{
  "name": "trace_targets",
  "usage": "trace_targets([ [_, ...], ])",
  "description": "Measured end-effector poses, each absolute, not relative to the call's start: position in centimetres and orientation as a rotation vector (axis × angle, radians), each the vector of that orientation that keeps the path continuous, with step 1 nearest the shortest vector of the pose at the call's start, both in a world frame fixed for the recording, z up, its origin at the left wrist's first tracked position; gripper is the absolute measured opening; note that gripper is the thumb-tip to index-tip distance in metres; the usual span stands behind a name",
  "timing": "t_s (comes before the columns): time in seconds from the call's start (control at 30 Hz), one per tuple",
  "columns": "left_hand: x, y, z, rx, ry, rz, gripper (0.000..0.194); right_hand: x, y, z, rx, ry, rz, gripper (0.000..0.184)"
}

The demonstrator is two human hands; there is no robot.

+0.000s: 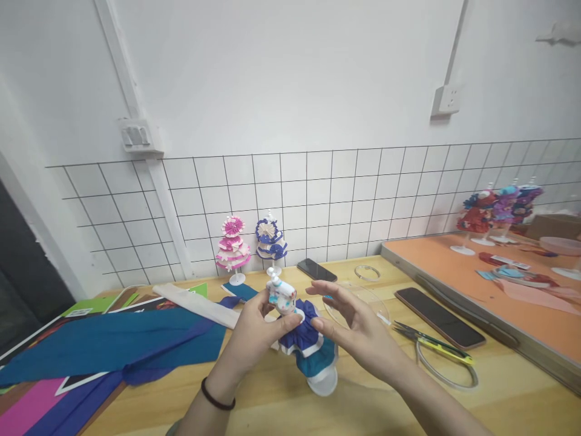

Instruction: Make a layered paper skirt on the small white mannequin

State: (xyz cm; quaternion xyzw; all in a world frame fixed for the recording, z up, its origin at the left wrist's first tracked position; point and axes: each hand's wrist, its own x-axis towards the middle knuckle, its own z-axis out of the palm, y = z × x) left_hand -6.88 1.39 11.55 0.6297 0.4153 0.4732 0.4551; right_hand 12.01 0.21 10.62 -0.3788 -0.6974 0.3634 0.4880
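My left hand (pixel 254 330) is wrapped around the upper part of a small dress-form mannequin (pixel 281 295). Its bodice is white with coloured spots. Below the waist hangs a tiered skirt (pixel 318 351), purple over teal with white trim, and a white round base (pixel 324 383) shows under it. The mannequin leans, its top toward the upper left. On the skirt's right side is my right hand (pixel 358 327), fingers apart and curved, thumb close to the purple tier. Whether that thumb touches the fabric I cannot tell.
Teal fabric (pixel 91 339) and a white strip (pixel 195 306) lie at left. Behind stand a pink mannequin (pixel 233 245) and a purple-and-white one (pixel 271 242). Scissors (pixel 436 343), a dark phone (pixel 440 316) and another phone (pixel 316 269) lie to the right, beside a raised orange board (pixel 436 260).
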Motion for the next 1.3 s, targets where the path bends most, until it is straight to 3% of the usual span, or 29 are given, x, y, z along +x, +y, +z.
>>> trace_targets([
  [0.17,-6.9,1.8,11.1,1.423,1.096,1.263,0.045,12.6,-0.1,10.8,-0.983,-1.857,0.678,0.02],
  [0.4,-6.7,2.2,10.5,1.362,1.097,1.336,0.036,12.1,-0.1,10.0,-0.885,-2.069,0.583,0.022],
  [0.77,-6.1,2.7,9.5,1.291,1.129,1.364,0.037,10.2,-0.1,8.6,-0.708,-2.218,-0.215,0.018],
  [1.07,-6.1,2.7,9.5,1.269,1.137,1.377,0.036,10.1,-0.6,8.3,-0.728,-2.259,-0.389,0.02],
  [1.3,-6.2,2.7,9.5,1.254,1.14,1.388,0.033,10.0,-0.6,8.1,-0.687,-2.223,-0.335,0.015],
])
